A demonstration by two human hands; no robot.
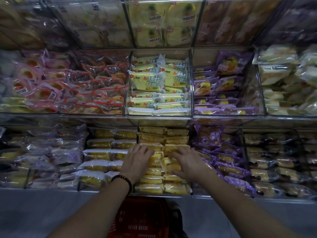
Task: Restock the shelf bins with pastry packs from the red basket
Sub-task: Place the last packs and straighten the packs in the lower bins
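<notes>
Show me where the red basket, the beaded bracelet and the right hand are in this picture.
red basket [137,219]: head view, on its red mesh wall.
beaded bracelet [122,177]: head view, on the beads over the left wrist.
right hand [187,163]: head view, on the back of the hand.

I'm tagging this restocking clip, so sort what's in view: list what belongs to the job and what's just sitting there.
Job: left hand and right hand, both on the yellow pastry packs in the lower middle bin; red basket below the shelf.

Just there: purple packs in the next bin, red-striped packs, lime-yellow packs on the shelf above, bead bracelet.
</notes>
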